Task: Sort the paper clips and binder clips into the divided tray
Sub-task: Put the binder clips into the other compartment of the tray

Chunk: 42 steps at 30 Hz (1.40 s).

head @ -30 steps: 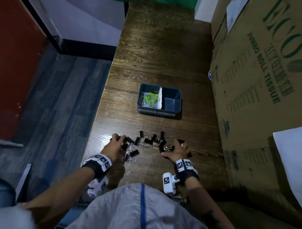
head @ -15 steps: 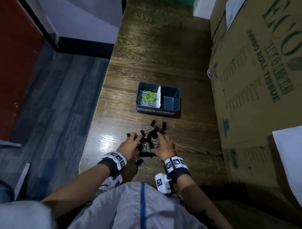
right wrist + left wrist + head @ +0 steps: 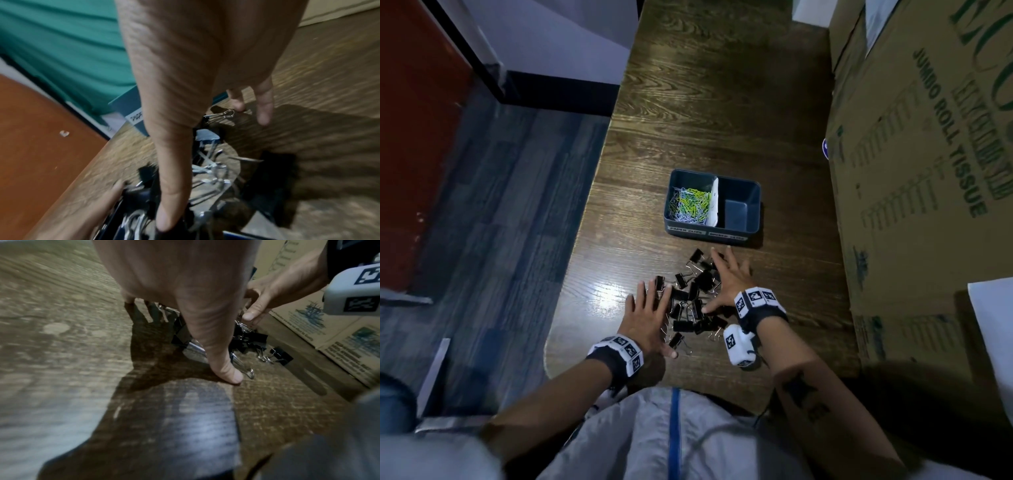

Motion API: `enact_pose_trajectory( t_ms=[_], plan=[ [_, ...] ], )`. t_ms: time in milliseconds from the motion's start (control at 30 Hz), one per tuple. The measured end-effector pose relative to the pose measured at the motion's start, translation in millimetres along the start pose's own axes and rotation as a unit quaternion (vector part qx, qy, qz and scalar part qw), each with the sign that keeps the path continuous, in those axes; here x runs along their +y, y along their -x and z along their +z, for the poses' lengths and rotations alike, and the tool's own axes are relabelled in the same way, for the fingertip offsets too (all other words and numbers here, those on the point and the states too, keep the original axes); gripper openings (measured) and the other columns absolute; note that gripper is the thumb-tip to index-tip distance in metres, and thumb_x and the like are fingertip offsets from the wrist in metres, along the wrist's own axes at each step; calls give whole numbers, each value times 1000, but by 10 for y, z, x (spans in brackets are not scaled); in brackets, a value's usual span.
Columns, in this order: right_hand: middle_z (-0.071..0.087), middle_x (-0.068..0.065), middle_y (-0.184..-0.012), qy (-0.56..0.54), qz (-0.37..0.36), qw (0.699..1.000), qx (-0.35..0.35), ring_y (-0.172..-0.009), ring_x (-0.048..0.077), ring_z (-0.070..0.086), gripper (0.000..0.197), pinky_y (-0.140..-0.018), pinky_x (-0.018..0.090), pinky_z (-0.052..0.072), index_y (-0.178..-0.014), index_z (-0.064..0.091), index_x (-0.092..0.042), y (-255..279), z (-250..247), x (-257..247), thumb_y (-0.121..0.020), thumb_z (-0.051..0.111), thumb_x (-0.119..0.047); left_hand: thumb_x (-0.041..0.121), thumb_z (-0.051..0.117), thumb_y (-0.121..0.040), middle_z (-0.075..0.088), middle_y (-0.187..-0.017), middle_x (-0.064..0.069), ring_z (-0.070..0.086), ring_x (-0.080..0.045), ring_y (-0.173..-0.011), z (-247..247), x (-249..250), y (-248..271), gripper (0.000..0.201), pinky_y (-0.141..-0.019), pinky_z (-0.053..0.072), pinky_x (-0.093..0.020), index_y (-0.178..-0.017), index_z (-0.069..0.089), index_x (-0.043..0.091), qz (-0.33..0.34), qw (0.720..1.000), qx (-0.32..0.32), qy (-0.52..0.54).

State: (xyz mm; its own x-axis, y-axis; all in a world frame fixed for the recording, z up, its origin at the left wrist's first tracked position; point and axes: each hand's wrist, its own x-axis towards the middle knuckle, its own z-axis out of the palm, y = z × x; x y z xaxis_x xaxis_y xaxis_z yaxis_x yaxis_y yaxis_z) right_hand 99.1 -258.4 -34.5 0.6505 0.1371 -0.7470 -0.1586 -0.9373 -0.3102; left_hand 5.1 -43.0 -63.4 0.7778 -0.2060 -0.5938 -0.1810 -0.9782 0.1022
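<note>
A dark blue divided tray (image 3: 754,205) sits mid-table. Its left compartment holds coloured paper clips (image 3: 690,205); its right compartment looks empty. Several black binder clips (image 3: 690,294) lie heaped just in front of the tray. My left hand (image 3: 654,317) lies flat against the heap's left side with fingers spread and straight. My right hand (image 3: 726,279) presses the heap's right side, fingers also spread. In the left wrist view my left thumb (image 3: 224,369) touches the table beside the binder clips (image 3: 248,339). The right wrist view shows my right thumb (image 3: 170,203) among the binder clips (image 3: 207,170), with the tray (image 3: 129,112) behind.
A tall cardboard box (image 3: 928,171) printed "JUMBO ROLL TISSUE" walls off the table's right side. The wooden table (image 3: 688,102) ends at its left edge (image 3: 585,222), with dark floor below. A white sheet (image 3: 993,325) lies at the right.
Both hands swept the spread-out binder clips together into one heap and pushed it closer to the tray. The fingers went from curled to straight and spread.
</note>
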Motion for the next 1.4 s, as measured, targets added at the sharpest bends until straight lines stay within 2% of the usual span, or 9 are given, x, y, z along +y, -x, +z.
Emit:
enact_pose_trajectory(
  t_ms=[267,433,567,633,733,900,1067,1233,1400],
  plan=[
    [5,7,-160,128,-36,991,-12,-148,46,-1,139,-105,73,33,-155,5,-48,-92,-15,-295,-51,98,-41,66,79,-57,-19,-160,-8,-13,-38,-146,-232,97,-180,149,-120,10,-49,-147,-28,16,24,1000,-12,14],
    [23,8,-151,102,-101,988,55,-141,42,19,105,-102,61,43,-148,33,-38,18,214,-289,-63,92,-14,53,77,-72,-14,-161,-5,-8,-35,-147,-284,156,-271,133,-120,13,-46,-149,-23,13,32,998,-12,54],
    [38,3,-139,34,-124,987,97,-133,29,33,91,-104,48,41,-149,37,-38,144,237,-152,-74,84,-19,51,79,-69,10,-160,-8,15,-29,-143,-312,129,-304,127,-113,31,-42,-154,-9,14,77,994,25,74],
    [37,2,-145,-19,-90,990,102,-138,28,32,99,-110,48,36,-152,31,-39,234,206,-38,-72,87,-30,59,78,-64,17,-157,-6,20,-27,-139,-397,123,-304,129,-109,34,-43,-154,-3,16,91,993,48,53],
    [14,8,-161,-34,4,997,71,-148,36,17,121,-115,59,29,-157,11,-43,397,180,106,-66,91,-34,68,77,-58,2,-161,-3,6,-31,-146,-568,104,-370,136,-114,24,-53,-153,-10,23,68,996,40,51],
    [-21,10,-166,111,24,992,-48,-151,43,-11,143,-117,66,14,-157,-13,-41,538,356,178,-63,94,-26,59,86,-53,-23,-159,-7,-12,-42,-145,-666,166,-529,149,-115,14,-60,-147,-26,32,92,994,-55,-1],
    [17,13,-153,136,-14,989,53,-138,40,26,127,-108,53,41,-157,10,-38,451,434,91,-64,91,-7,42,87,-63,-29,-156,-12,-10,-44,-145,-481,339,-472,142,-117,18,-55,-148,-25,28,115,986,-73,-93],
    [26,11,-142,85,-41,992,79,-130,38,34,101,-103,53,44,-149,26,-37,408,326,82,-73,74,9,29,79,-76,-15,-160,-10,-3,-40,-146,-469,282,-381,118,-116,25,-50,-154,-9,24,149,987,-26,-44],
    [31,3,-140,7,-22,995,100,-132,31,36,94,-108,52,41,-148,28,-43,406,293,225,-78,81,-11,50,78,-70,-9,-161,-5,0,-32,-148,-446,46,-214,121,-116,23,-52,-153,-6,28,150,988,25,3]
  ],
)
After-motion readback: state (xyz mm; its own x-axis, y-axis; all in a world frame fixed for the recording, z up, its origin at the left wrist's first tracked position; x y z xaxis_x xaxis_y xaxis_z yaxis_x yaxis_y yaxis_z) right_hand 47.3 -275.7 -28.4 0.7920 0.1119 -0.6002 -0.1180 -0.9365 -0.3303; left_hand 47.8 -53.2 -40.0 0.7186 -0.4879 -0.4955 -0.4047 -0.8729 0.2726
